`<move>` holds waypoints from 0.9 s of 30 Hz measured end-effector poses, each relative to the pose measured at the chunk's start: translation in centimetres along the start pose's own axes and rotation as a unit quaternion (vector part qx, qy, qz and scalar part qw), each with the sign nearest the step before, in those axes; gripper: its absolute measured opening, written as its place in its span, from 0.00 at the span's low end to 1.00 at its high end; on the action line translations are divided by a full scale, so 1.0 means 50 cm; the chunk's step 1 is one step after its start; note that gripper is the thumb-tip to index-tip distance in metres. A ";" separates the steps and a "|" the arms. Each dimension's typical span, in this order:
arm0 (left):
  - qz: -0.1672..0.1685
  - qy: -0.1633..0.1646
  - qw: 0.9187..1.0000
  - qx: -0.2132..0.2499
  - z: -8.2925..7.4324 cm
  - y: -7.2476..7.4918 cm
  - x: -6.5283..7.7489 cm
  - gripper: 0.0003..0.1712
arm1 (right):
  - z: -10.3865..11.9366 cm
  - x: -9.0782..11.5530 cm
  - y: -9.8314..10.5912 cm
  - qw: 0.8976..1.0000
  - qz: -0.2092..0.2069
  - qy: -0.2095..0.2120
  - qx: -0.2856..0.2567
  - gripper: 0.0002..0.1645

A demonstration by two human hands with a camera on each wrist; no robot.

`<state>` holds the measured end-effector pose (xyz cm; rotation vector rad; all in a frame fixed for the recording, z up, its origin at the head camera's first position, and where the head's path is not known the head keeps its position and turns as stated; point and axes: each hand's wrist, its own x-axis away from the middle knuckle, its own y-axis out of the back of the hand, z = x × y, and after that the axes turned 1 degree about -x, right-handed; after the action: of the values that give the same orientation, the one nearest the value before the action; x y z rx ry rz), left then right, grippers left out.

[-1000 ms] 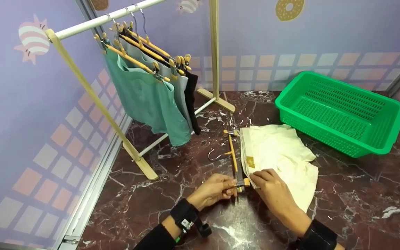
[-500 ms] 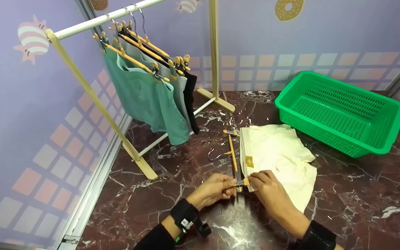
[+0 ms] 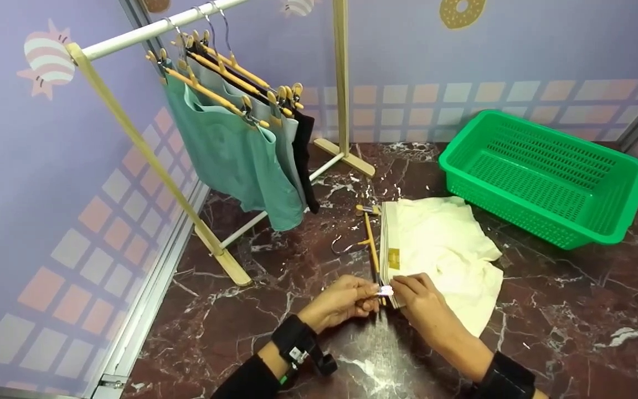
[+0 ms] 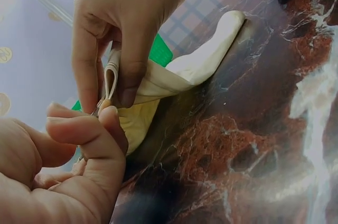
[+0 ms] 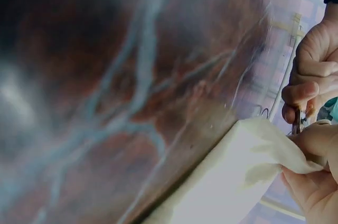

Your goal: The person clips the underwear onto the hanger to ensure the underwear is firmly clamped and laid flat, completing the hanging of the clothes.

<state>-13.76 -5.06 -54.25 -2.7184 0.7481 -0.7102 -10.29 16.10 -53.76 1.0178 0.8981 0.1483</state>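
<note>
Cream shorts lie flat, their waistband along a yellow clip hanger with a metal hook. My left hand pinches the clip at the hanger's near end between thumb and fingers. My right hand pinches the near corner of the waistband, right at the clip's tip. In the left wrist view, the folded waistband is between the right hand's fingers, directly above the left fingertips. The far clip sits at the far end of the waistband.
A rack with a white rail stands at the left; teal shorts, a grey garment and a black one hang from it on clip hangers. A green plastic basket stands at the back right, on the dark red marbled surface.
My right hand has moved slightly left, bringing the near corner of the waistband up to the clip. My left hand stays almost in place on the clip.
</note>
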 end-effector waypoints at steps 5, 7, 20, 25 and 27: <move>0.006 0.003 1.000 -0.012 0.003 0.004 0.003 0.11 | 0.007 0.016 0.032 0.993 0.085 -0.087 0.007 0.39; 0.005 0.000 1.000 -0.029 0.005 0.006 0.004 0.10 | 0.008 0.028 0.049 0.985 0.112 -0.129 0.016 0.37; -0.032 0.006 0.983 -0.180 -0.014 0.032 0.030 0.08 | -0.087 0.106 0.117 0.949 0.276 -0.110 -0.105 0.21; -0.015 0.015 0.969 -0.245 -0.024 0.038 0.038 0.05 | -0.111 0.101 0.129 0.927 0.327 -0.102 -0.150 0.20; -0.013 0.005 0.955 -0.297 -0.028 0.038 0.041 0.04 | -0.113 0.093 0.132 0.917 0.348 -0.107 -0.166 0.20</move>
<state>-13.73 -7.86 -52.89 -3.2607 1.0772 -0.5721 -9.42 25.83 -52.47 0.9711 0.2608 0.7500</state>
